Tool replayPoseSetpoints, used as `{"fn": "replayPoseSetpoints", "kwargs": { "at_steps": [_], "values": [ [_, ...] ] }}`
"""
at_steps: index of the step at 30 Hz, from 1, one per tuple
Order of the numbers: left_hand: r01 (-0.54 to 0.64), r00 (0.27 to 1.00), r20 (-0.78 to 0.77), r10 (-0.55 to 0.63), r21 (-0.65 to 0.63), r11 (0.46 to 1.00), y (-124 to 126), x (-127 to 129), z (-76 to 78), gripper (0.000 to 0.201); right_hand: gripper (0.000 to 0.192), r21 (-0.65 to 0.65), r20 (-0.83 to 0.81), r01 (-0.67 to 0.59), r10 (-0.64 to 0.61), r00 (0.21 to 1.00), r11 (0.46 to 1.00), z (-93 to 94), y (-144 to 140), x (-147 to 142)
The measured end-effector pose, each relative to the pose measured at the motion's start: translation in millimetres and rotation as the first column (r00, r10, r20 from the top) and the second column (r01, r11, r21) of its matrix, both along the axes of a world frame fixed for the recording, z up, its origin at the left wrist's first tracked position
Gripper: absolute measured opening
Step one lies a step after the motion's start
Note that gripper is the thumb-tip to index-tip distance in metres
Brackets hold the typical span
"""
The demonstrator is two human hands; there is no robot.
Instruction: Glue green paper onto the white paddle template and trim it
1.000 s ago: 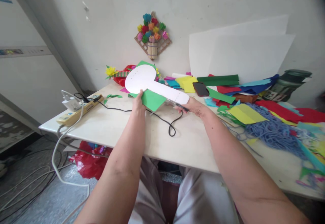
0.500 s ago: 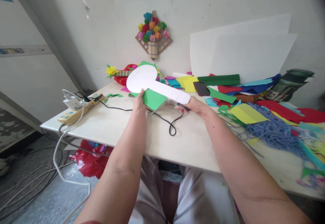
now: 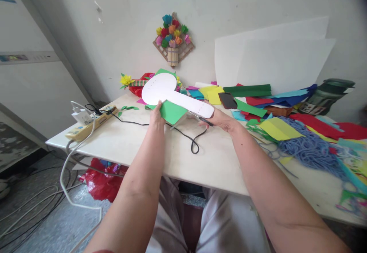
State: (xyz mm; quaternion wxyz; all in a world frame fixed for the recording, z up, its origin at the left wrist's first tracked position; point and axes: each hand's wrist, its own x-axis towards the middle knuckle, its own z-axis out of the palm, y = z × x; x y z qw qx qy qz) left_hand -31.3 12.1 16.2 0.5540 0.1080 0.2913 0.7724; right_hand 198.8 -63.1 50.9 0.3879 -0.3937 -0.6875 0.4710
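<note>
Between the thumb and fingers of my left hand [image 3: 156, 114] is a sheet of green paper [image 3: 172, 112]. My right hand [image 3: 219, 119] is closed around a pair of scissors [image 3: 207, 121] with dark handles; their blades point left toward the paper's right edge. Whether the blades touch the paper I cannot tell. A white lamp-like piece [image 3: 183, 99], a round disc with a long flat arm, lies across my view above both hands. It hides part of the green paper and some of my right fingers.
A black cord [image 3: 195, 147] loops across the table [image 3: 137, 142] from a power strip [image 3: 91, 125] at the left. Blue yarn [image 3: 312, 150], coloured paper, a phone [image 3: 228, 100] and a dark green bottle [image 3: 327, 96] lie to the right. Cut green leaves [image 3: 129, 108] lie left.
The right hand's fingers and the scissor handles have shifted slightly, with more of the blades showing now. The left hand keeps its hold on the green paper, almost unmoved.
</note>
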Motion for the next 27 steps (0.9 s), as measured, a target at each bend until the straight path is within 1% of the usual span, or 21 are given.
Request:
{"fn": "replayPoseSetpoints", "kwargs": {
  "at_steps": [2, 4, 6, 9, 12, 15, 17, 21, 24, 27],
  "values": [
    [-0.024, 1.000, 0.009, 0.024, 0.010, 1.000, 1.5, -1.7, -0.6, 0.032, 0.091, -0.049, -0.057, -0.014, 0.011, 0.998, 0.999, -1.4, 1.9, 2.3],
    [-0.056, 0.998, 0.016, 0.056, 0.020, 0.998, 2.6, -3.0, -0.9, 0.033, 0.098, -0.086, -0.087, 0.005, -0.012, 0.996, 0.996, -1.8, 3.5, 3.6],
    [-0.082, 0.996, 0.020, 0.081, 0.023, 0.996, 3.0, -3.6, -0.8, 0.033, 0.102, -0.089, -0.076, 0.044, -0.051, 0.996, 0.995, -0.1, 3.2, 3.3],
    [-0.079, 0.997, 0.012, 0.079, 0.026, 0.997, 2.7, -3.3, -1.1, 0.032, 0.103, -0.061, -0.031, 0.073, -0.075, 0.997, 0.995, 5.4, -0.4, 2.0],
    [-0.054, 0.999, 0.000, 0.054, 0.032, 0.998, 3.2, -2.9, -3.1, 0.031, 0.095, -0.059, 0.004, 0.060, -0.060, 0.998, 0.996, 9.6, -3.4, 3.4],
    [-0.041, 0.999, -0.009, 0.041, 0.049, 0.998, 5.5, -3.1, -6.5, 0.031, 0.083, -0.069, 0.055, 0.038, -0.034, 0.998, 0.997, 7.7, -0.9, 7.9],
    [-0.053, 0.998, -0.017, 0.054, 0.068, 0.996, 7.5, -3.5, -8.5, 0.029, 0.076, -0.065, 0.104, 0.033, -0.026, 0.994, 0.997, 4.1, 3.3, 11.0],
    [-0.093, 0.995, -0.032, 0.096, 0.095, 0.991, 9.7, -3.4, -10.1, 0.021, 0.062, -0.070, 0.159, 0.069, -0.057, 0.986, 0.995, -0.5, 9.4, 12.8],
    [-0.102, 0.994, -0.042, 0.106, 0.085, 0.991, 8.9, -2.7, -9.6, 0.018, 0.054, -0.113, 0.177, 0.083, -0.062, 0.982, 0.990, 0.3, 9.1, 11.4],
    [-0.099, 0.993, -0.049, 0.103, 0.070, 0.993, 8.0, -2.2, -9.4, 0.017, 0.053, -0.184, 0.164, 0.091, -0.061, 0.985, 0.979, 1.5, 7.4, 10.7]
  ]
}}
